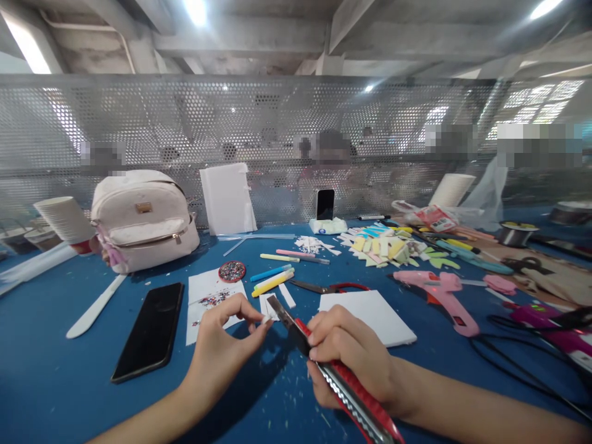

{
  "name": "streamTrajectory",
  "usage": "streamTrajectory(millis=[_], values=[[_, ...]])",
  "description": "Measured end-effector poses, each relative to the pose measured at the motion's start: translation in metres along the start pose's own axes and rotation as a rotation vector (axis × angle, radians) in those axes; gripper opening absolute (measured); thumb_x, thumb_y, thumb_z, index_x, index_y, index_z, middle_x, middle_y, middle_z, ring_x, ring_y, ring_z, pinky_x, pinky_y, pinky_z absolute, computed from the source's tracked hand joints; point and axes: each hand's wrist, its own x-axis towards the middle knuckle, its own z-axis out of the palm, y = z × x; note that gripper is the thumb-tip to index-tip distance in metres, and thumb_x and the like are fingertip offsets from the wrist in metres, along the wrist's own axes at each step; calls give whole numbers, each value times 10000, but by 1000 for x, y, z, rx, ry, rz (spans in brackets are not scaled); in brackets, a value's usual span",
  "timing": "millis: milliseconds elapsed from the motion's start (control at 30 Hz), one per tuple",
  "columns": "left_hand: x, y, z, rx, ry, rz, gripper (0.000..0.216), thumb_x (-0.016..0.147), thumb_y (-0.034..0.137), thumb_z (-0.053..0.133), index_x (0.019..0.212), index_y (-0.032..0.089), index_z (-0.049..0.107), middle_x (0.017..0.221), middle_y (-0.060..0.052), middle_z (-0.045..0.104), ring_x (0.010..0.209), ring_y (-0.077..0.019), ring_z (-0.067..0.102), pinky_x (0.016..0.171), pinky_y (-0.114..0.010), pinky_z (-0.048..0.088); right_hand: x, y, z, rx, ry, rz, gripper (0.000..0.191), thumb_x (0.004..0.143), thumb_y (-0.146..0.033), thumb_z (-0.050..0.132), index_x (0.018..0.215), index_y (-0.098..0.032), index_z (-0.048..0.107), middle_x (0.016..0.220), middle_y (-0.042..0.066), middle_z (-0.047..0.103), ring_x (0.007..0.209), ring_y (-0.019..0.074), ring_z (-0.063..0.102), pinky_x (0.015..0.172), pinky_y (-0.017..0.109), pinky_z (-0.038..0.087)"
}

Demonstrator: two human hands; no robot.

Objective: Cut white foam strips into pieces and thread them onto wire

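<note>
My right hand point(351, 354) is wrapped round a red box cutter point(345, 385), its blade out and pointing up to the left. Thumb and forefinger of my left hand point(226, 339) pinch a tiny white piece point(265, 319), too small to make out further. The blade tip is close to that piece; I cannot tell whether they touch. Behind the fingers lie white paper strips point(287, 296). A sheet of paper point(197, 327) strewn with dark, glittery bits is left of them, with a small round dish of sequins point(232, 271) at its top edge. A white foam block point(370, 314) lies beyond my right hand.
On the left are a black phone point(150, 333), a white plastic knife point(95, 308) and a pale backpack point(145, 222). Markers point(272, 282), scissors point(333, 288) and coloured paper pieces point(383, 246) lie ahead. A pink glue gun point(439, 296) and black cables point(522, 376) occupy the right.
</note>
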Motion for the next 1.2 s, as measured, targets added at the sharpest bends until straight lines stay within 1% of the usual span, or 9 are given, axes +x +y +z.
streamTrajectory(millis=[167, 400, 533, 667, 800, 933, 1033, 1200], values=[[-1, -2, -1, 9, 8, -3, 170, 789, 221, 694, 642, 196, 612, 607, 24, 618, 591, -146, 579, 615, -251, 465, -2, 2, 3, 39, 22, 9, 242, 735, -35, 591, 903, -196, 526, 782, 52, 595, 688, 190, 617, 539, 273, 569], [4, -3, -1, -10, 16, -52, 173, 770, 244, 709, 632, 185, 623, 593, 24, 602, 538, -123, 528, 530, -220, 431, -1, 3, 3, 55, 27, 30, 246, 749, -36, 589, 918, -202, 522, 786, 48, 576, 709, 199, 614, 555, 288, 575], [4, -1, 0, -27, 36, -48, 170, 760, 237, 711, 623, 181, 627, 588, 21, 604, 541, -120, 523, 507, -206, 429, -1, 2, 4, 59, 14, 43, 268, 750, -31, 585, 935, -211, 511, 782, 41, 559, 731, 200, 600, 577, 298, 590], [1, 0, 1, -40, 13, -23, 145, 753, 207, 705, 629, 180, 634, 603, 21, 609, 541, -115, 520, 494, -198, 422, -3, 3, 6, 99, 43, 56, 279, 743, -19, 592, 932, -207, 507, 801, 42, 547, 750, 198, 596, 594, 300, 595], [0, 0, 0, -48, 8, -15, 140, 757, 196, 699, 633, 181, 636, 604, 23, 608, 545, -115, 520, 502, -199, 419, -5, 4, 8, 118, 42, 57, 266, 754, -27, 597, 931, -207, 511, 805, 41, 547, 758, 199, 601, 590, 301, 597], [3, -1, -1, -15, 31, -8, 146, 773, 204, 701, 645, 179, 638, 613, 22, 611, 556, -115, 519, 521, -203, 416, -5, 4, 8, 127, 48, 47, 275, 742, -17, 601, 933, -196, 514, 812, 44, 544, 765, 197, 602, 603, 303, 599], [5, -3, -2, 4, 28, 25, 142, 785, 191, 700, 657, 180, 639, 635, 20, 618, 566, -117, 521, 530, -206, 416, -5, 4, 8, 132, 55, 39, 268, 739, -10, 605, 922, -186, 520, 814, 50, 552, 760, 194, 600, 592, 295, 591], [5, -9, -3, -5, 57, 151, 126, 794, 147, 713, 687, 191, 665, 635, 39, 612, 566, -110, 499, 558, -208, 407, -2, 10, 4, 154, 109, 42, 309, 710, 5, 628, 938, -180, 533, 838, 45, 553, 763, 190, 604, 600, 303, 580]])
